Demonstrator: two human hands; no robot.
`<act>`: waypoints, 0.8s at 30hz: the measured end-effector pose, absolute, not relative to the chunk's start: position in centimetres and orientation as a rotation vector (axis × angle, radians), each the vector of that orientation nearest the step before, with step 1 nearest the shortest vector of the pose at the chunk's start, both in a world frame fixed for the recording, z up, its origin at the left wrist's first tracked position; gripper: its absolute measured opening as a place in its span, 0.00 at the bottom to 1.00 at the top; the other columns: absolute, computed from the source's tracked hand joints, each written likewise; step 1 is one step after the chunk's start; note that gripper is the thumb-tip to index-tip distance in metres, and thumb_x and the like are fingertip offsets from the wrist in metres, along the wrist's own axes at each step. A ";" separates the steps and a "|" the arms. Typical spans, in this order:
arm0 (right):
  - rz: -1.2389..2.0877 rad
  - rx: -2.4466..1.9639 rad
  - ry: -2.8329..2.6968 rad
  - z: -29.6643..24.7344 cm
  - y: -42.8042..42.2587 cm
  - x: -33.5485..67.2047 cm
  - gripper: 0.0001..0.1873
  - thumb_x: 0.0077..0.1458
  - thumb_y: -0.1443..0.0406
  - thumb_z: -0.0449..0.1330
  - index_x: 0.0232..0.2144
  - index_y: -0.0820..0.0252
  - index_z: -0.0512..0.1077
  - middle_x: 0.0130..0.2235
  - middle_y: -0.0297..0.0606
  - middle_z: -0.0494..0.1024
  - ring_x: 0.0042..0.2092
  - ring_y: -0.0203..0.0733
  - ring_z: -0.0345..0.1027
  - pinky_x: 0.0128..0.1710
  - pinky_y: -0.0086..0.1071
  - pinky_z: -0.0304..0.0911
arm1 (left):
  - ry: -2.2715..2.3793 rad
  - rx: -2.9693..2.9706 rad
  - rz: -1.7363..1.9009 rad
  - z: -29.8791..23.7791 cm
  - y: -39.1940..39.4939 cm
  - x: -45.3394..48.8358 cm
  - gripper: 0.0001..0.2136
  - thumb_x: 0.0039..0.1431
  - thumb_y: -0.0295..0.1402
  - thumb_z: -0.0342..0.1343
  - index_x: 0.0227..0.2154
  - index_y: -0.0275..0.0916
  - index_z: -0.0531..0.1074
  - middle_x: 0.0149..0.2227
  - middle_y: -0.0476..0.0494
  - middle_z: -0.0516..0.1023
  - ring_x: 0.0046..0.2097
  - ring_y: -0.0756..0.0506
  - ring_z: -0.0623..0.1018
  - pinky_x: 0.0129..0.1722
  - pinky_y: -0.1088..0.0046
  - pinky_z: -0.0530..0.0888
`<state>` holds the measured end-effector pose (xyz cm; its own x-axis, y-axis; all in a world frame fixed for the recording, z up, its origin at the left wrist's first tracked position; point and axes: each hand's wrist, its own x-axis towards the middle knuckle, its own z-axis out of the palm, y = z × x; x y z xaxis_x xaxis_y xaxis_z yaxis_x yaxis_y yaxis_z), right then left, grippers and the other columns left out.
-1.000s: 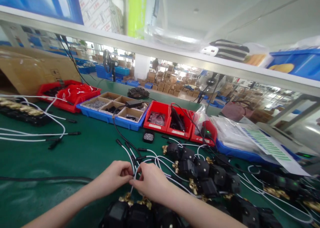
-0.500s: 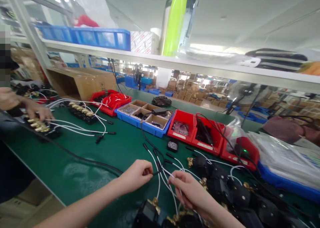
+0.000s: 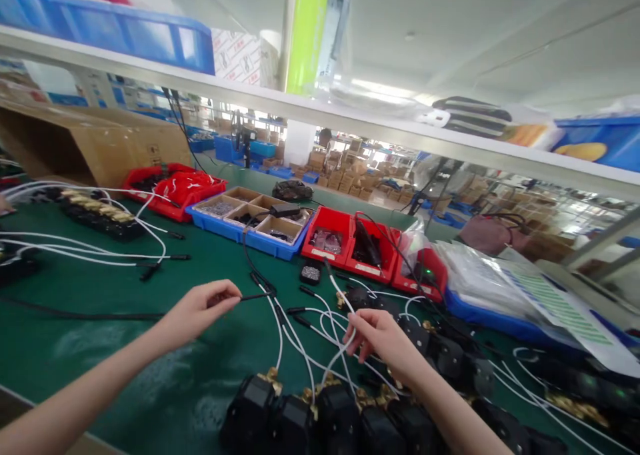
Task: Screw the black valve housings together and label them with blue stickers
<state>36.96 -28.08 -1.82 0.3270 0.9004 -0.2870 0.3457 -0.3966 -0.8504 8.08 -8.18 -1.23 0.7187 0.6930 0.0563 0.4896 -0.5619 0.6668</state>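
My left hand pinches a thin black cable, whose short end sticks out to the right of the fingertips. A longer black cable runs along the table from the left to beneath that forearm. My right hand is closed on a white cable, its black-tipped end rising up and left from the fingers. Several other white cables with black tips lie between the hands. They lead to black units with brass fittings at the front edge.
Behind the hands stand a blue divided tray, red bins and a small black dish. More black units crowd the right side. At left are a brass-fitted black assembly and a cardboard box. A white shelf crosses above.
The view has swung right. My hands, close together before, are now farther apart. The white cable in my right hand now stands up with its tip raised.
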 end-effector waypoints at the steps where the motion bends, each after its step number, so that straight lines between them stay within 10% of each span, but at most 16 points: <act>1: 0.997 -1.996 -1.088 -1.9 -28.5 37.5 0.24 0.61 0.47 0.50 0.24 0.57 0.65 0.26 0.39 0.78 0.25 0.38 0.75 0.21 0.27 0.64 | 0.926 2.293 0.429 -0.9 -7.6 7.4 0.19 0.62 0.49 0.45 0.36 0.41 0.73 0.35 0.43 0.79 0.37 0.40 0.77 0.36 0.67 0.74; 6: 0.618 -2.377 -1.261 -0.8 -29.1 38.3 0.23 0.63 0.63 0.57 0.16 0.57 0.60 0.19 0.38 0.72 0.23 0.40 0.70 0.24 0.30 0.59 | 0.947 2.445 0.200 -1.6 -6.3 4.1 0.11 0.55 0.40 0.52 0.27 0.42 0.76 0.31 0.45 0.81 0.36 0.39 0.79 0.38 0.68 0.73; 11: 0.330 -2.368 -1.601 0.9 -26.3 34.4 0.04 0.63 0.66 0.61 0.34 0.59 0.73 0.37 0.41 0.80 0.40 0.45 0.75 0.39 0.35 0.65 | 1.062 2.616 -0.043 -3.2 -7.4 2.0 0.11 0.49 0.27 0.50 0.17 0.40 0.74 0.28 0.37 0.79 0.34 0.34 0.78 0.36 0.61 0.70; 16: 0.380 -2.285 -1.945 -1.7 -19.9 29.0 0.21 0.60 0.56 0.67 0.50 0.63 0.73 0.52 0.45 0.76 0.56 0.52 0.70 0.55 0.49 0.67 | 0.997 2.664 -0.043 -3.5 -9.6 5.1 0.11 0.56 0.30 0.50 0.34 0.42 0.79 0.42 0.37 0.81 0.46 0.35 0.79 0.46 0.60 0.73; 24: 0.599 -2.379 -1.736 -3.3 -15.4 28.0 0.20 0.64 0.60 0.64 0.55 0.62 0.70 0.53 0.44 0.75 0.49 0.47 0.74 0.49 0.46 0.73 | 0.829 2.507 0.059 -6.0 -11.3 11.1 0.23 0.64 0.38 0.45 0.58 0.37 0.71 0.55 0.32 0.79 0.56 0.36 0.79 0.57 0.57 0.74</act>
